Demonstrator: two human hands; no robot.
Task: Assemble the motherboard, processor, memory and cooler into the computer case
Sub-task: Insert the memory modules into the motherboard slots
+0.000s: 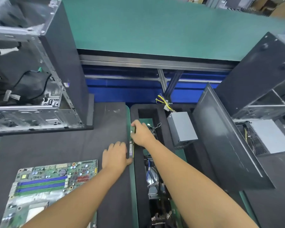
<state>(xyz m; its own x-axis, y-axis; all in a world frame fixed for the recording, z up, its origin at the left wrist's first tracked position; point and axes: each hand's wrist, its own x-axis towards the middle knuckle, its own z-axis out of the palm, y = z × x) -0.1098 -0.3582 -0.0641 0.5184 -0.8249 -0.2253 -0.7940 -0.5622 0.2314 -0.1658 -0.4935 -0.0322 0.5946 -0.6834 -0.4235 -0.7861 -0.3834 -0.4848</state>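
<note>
Two hands on a memory stick
The right hand pinches its far end; the left hand grips its near end.

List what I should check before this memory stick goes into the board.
1. Stick held: ok, the right hand pinches its far end and the left hand holds its near end.
2. Board flat on the mat: ok.
3. Slots empty: ok, blue and green ones look bare.
4. Latches open: cannot tell, too blurred.
5. Stick's notch matching the slot: cannot tell.
6. Mat between stick and board bare: ok.
</note>
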